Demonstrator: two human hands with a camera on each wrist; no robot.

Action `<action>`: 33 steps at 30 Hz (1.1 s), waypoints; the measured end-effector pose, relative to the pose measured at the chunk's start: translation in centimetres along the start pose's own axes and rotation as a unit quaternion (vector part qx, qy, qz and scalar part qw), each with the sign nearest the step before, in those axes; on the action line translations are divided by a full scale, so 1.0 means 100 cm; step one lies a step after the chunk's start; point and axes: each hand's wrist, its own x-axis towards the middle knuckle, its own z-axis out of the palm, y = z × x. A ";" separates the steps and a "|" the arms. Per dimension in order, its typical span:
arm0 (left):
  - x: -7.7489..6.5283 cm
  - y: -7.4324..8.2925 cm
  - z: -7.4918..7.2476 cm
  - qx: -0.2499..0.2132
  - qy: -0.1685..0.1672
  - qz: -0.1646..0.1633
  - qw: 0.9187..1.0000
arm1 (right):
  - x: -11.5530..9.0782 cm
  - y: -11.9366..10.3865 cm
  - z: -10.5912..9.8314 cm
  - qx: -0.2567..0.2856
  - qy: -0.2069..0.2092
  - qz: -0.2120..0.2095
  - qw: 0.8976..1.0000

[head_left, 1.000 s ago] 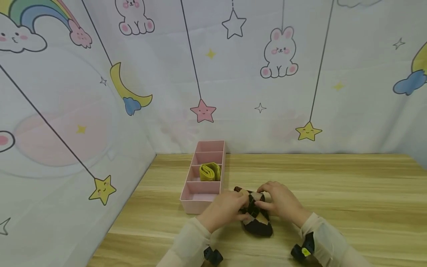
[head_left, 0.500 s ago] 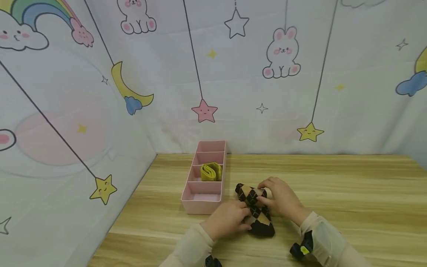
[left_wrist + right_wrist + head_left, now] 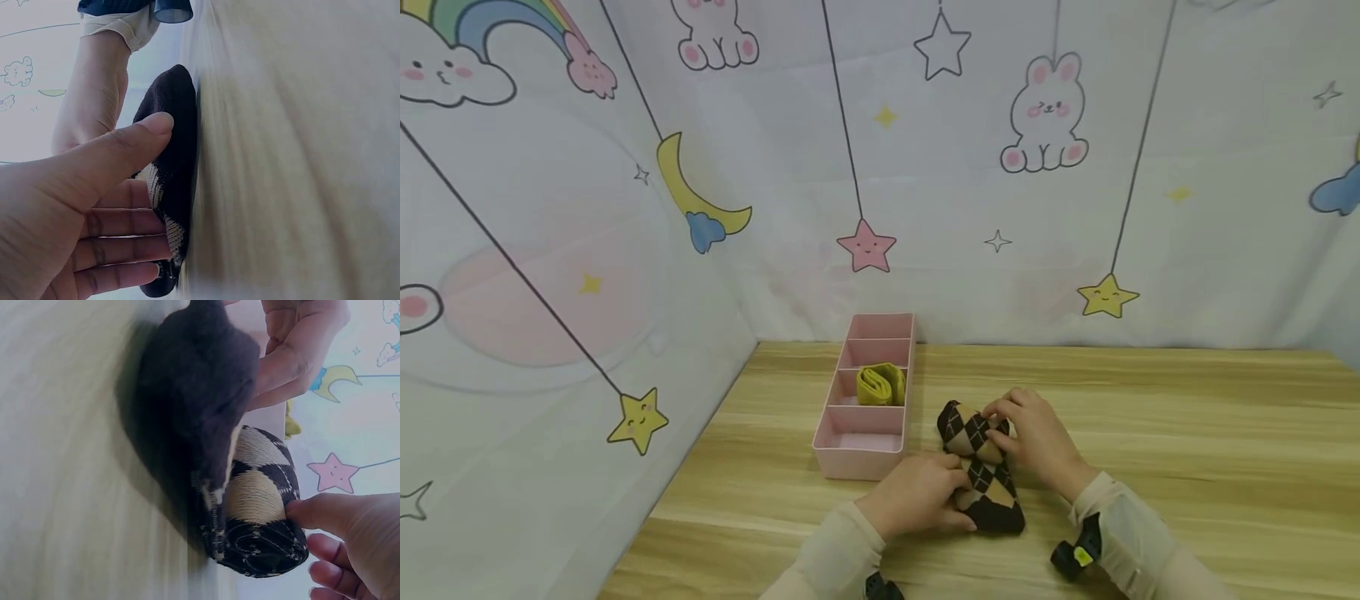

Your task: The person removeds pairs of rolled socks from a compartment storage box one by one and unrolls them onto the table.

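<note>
A black and tan argyle sock [image 3: 988,498] lies on the table, its far part wound into a thick roll and its dark toe flat toward me. My left hand [image 3: 917,496] rests along the left side of the flat part. In the left wrist view its thumb [image 3: 156,124] touches the black toe, and its fingers extend against the patterned side. At the roll, my right hand [image 3: 1037,433] holds the right end between thumb and fingers. The right wrist view shows the layered coil [image 3: 259,503] with that thumb [image 3: 312,512] on it.
Left of the sock stands a pink divided box [image 3: 859,463]. A rolled yellow cloth item [image 3: 880,385] sits in one of its compartments. Behind the wooden table [image 3: 1187,433] hangs a white printed curtain [image 3: 970,167].
The roll now shows more fully beyond my left hand, which has slid back toward the toe. My right hand has stayed at the roll's right end. The head view has shifted slightly.
</note>
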 end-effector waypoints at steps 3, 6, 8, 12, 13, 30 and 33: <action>0.000 0.000 0.000 0.000 -0.004 -0.001 1.000 | 0.001 0.001 0.002 0.002 -0.005 0.001 1.000; 0.001 0.000 0.001 -0.002 -0.003 0.000 1.000 | 0.001 0.003 0.003 0.003 -0.010 0.003 1.000; 0.001 0.000 0.001 -0.002 0.001 0.001 1.000 | 0.001 0.004 0.003 0.006 -0.014 0.006 1.000; 0.002 0.000 0.003 -0.006 0.002 0.002 1.000 | -0.001 0.005 0.004 0.010 -0.032 0.011 0.999; 0.002 0.000 0.003 -0.007 0.001 0.001 1.000 | -0.001 0.005 0.004 0.008 -0.039 0.011 0.999; 0.002 -0.001 0.003 -0.005 -0.007 -0.006 1.000 | -0.003 0.006 0.005 -0.071 -0.105 -0.021 0.992; 0.003 -0.001 0.003 -0.006 -0.012 -0.009 1.000 | -0.003 0.006 0.005 -0.070 -0.108 -0.019 0.991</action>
